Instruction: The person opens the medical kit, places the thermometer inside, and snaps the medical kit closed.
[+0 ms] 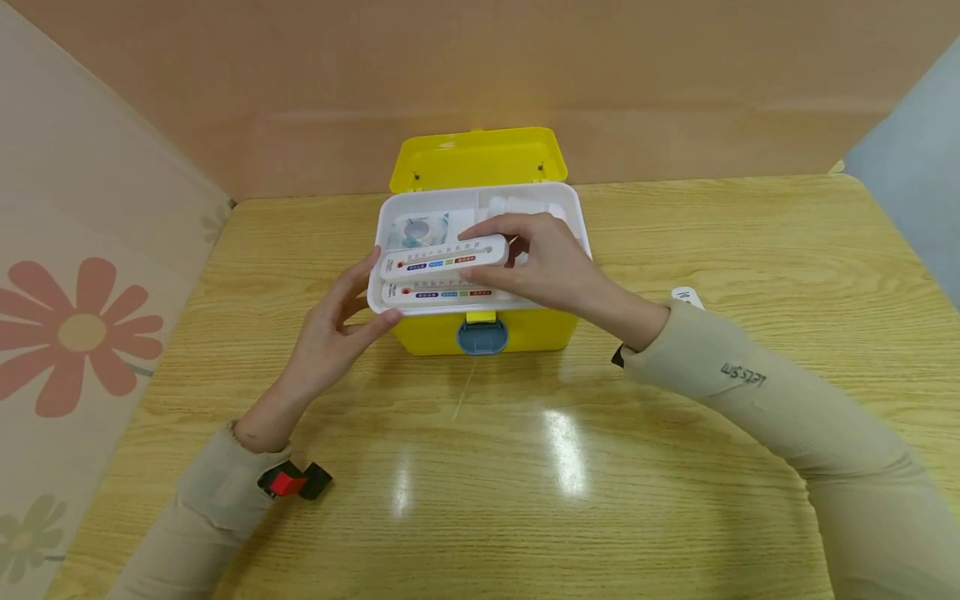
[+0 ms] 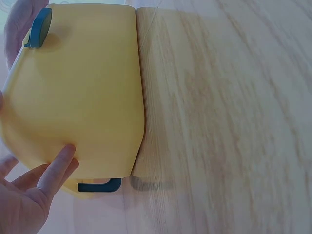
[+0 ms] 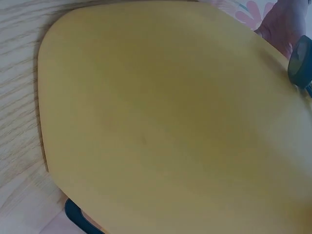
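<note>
Between thumb and fingers my right hand (image 1: pixel 543 254) pinches the right end of a flat white room thermometer (image 1: pixel 442 257), marked with a scale and coloured bands. It is held over the white tray of a yellow box (image 1: pixel 420 335). A second, similar thermometer (image 1: pixel 438 293) lies in front of it, along the tray's front. My left hand (image 1: pixel 326 342) rests at the box's left front corner, thumb by the front rim. In the left wrist view its extended fingers (image 2: pixel 61 168) touch the box's yellow side. The held thermometer is out of sight in both wrist views.
The box's yellow lid (image 1: pixel 480 158) stands open at the back. In the tray lie a clear packet with a round item (image 1: pixel 417 231) and white items (image 1: pixel 521 204). A blue-grey latch (image 1: pixel 482 337) hangs in front. A small white printed piece (image 1: pixel 687 296) lies right, partly behind the sleeve.
</note>
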### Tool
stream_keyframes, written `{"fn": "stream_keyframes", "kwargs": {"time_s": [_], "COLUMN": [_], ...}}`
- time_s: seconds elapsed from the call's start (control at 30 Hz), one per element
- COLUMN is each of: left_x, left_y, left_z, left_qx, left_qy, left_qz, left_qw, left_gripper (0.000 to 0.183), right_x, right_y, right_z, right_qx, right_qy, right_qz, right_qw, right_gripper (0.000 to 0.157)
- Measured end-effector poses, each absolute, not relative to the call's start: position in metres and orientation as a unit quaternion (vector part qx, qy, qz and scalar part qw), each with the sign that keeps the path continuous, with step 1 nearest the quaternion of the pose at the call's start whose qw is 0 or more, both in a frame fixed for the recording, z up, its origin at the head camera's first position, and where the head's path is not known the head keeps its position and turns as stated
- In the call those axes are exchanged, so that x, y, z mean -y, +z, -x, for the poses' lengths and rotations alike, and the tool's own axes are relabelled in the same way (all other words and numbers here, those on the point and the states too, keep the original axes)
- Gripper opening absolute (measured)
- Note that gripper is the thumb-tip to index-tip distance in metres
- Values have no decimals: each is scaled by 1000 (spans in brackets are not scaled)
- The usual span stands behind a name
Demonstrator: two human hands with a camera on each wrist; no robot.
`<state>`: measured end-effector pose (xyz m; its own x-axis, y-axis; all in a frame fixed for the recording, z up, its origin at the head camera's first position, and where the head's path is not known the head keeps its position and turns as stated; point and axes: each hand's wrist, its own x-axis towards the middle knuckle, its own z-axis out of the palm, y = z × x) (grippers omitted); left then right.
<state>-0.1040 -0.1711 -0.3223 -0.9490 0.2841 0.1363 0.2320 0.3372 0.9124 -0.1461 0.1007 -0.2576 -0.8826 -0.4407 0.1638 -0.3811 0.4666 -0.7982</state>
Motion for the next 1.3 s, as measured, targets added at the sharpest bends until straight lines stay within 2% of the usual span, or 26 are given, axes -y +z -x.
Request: {"fn": "stream_keyframes", "kwargs": {"time_s": [0.43, 0.77, 1.3], "left_x": [172, 172, 172], "left_y": [-323, -325, -325], "left_z": [104, 103, 105], "left_qx": [-821, -821, -825], "left_qy": [549, 549, 541], "left_qz": [-155, -155, -159], "left_qw": [23, 23, 15], "left_gripper": [72, 72, 73], "right_x": [-99, -103, -123], "right_y": [-258, -260, -260], "right_z": [148, 150, 147], "right_qx": [-879, -878, -872], "right_qy": [-414, -414, -423], "right_qz": [234, 242, 247], "right_qw": [23, -6, -7], "right_gripper": [40, 36, 34]}}
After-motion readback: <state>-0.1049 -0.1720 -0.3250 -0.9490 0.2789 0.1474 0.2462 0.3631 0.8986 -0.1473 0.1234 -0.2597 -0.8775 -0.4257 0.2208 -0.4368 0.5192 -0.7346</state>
